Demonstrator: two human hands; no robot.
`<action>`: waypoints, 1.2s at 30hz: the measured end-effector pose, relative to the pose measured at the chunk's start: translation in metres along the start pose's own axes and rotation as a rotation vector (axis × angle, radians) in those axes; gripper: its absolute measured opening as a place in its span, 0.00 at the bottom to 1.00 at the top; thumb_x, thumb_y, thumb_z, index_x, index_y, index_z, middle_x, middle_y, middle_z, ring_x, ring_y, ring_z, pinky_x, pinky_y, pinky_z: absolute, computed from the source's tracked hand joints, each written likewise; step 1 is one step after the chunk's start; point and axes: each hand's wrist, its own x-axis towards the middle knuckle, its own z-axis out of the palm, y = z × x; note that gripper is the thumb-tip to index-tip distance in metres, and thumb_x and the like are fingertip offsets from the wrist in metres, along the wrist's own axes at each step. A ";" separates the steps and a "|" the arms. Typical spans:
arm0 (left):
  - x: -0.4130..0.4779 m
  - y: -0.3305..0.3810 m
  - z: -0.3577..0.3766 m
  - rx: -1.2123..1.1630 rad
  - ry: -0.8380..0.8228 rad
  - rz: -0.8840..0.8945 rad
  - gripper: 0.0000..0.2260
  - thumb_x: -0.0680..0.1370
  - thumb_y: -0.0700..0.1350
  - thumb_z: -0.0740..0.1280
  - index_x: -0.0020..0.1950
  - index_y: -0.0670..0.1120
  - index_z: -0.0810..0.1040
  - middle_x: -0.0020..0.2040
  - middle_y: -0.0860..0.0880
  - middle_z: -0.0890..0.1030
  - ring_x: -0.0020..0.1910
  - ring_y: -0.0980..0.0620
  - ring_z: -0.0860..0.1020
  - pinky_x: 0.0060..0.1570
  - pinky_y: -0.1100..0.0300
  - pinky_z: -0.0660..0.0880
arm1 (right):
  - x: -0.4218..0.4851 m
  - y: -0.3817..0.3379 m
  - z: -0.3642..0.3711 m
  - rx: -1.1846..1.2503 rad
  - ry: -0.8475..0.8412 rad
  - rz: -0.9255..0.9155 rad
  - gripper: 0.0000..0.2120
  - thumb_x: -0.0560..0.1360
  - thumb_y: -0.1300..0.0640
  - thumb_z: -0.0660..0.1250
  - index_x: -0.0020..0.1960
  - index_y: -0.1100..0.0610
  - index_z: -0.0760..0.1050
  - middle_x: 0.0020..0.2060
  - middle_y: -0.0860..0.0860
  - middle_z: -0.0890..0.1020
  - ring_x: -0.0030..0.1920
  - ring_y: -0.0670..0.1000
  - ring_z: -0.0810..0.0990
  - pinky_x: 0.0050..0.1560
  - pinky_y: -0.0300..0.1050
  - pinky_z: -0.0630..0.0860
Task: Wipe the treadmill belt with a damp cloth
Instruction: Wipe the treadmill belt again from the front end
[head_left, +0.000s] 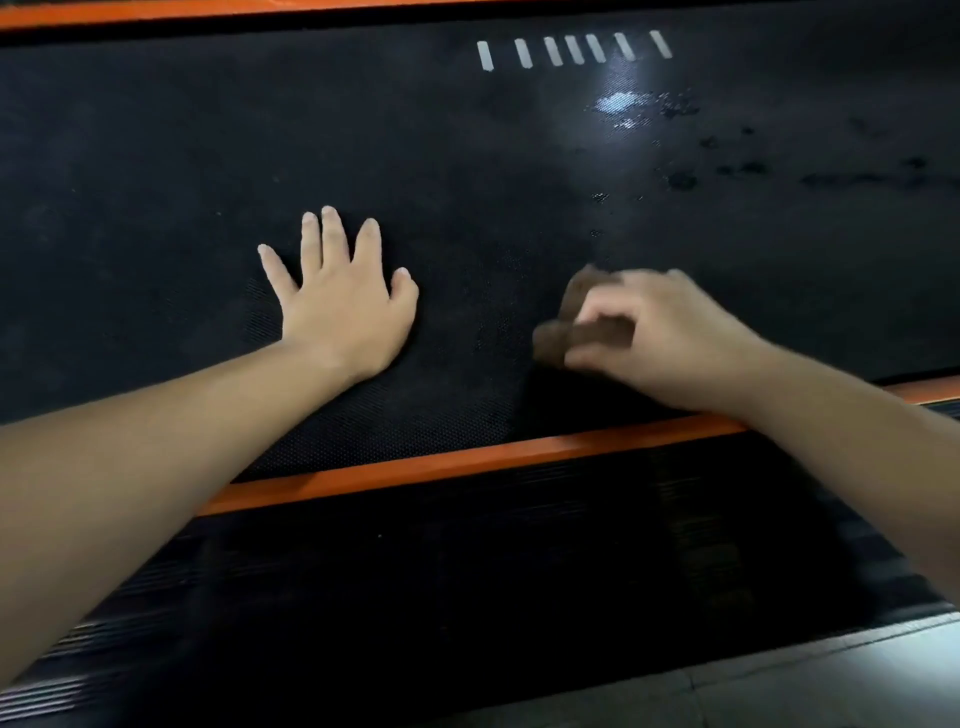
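We see the brown cloth (582, 325) bunched in our right hand (670, 338), whose fingers curl round it and press it down on the black treadmill belt (156, 156); both are blurred, so we cannot tell the cloth's folds. Just to the left of that hand, apart from it, our left hand (343, 306) lies flat on the belt, palm down, its 5 fingers straight and spread, holding nothing. Beyond the right hand, further out on the belt, wet patches (628, 104) shine under a light, with darker damp spots trailing off to the right. Past them sits a row of 7 white marks (574, 49). On the near side of both hands, under our forearms, an orange strip (467, 462) edges the belt, then a ribbed black side rail (467, 571), then pale floor (831, 686).
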 end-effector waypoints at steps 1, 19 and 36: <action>0.001 0.005 -0.002 -0.026 -0.003 0.008 0.26 0.84 0.55 0.52 0.81 0.50 0.58 0.84 0.40 0.47 0.83 0.43 0.41 0.77 0.32 0.38 | 0.007 0.011 -0.005 0.000 0.088 0.078 0.10 0.71 0.42 0.73 0.44 0.48 0.78 0.43 0.45 0.79 0.45 0.49 0.78 0.50 0.46 0.69; -0.003 0.051 0.020 0.026 0.024 0.016 0.28 0.84 0.59 0.46 0.83 0.52 0.52 0.85 0.42 0.46 0.83 0.41 0.40 0.78 0.34 0.40 | 0.040 0.024 0.006 0.000 0.205 0.043 0.13 0.71 0.42 0.74 0.47 0.50 0.79 0.42 0.51 0.78 0.43 0.55 0.77 0.47 0.49 0.71; 0.036 0.076 0.001 -0.165 -0.006 0.091 0.23 0.84 0.52 0.56 0.79 0.48 0.61 0.84 0.40 0.47 0.83 0.41 0.40 0.77 0.34 0.35 | 0.111 0.050 -0.009 -0.161 0.283 0.013 0.15 0.73 0.38 0.64 0.46 0.50 0.77 0.43 0.51 0.79 0.48 0.60 0.79 0.51 0.55 0.72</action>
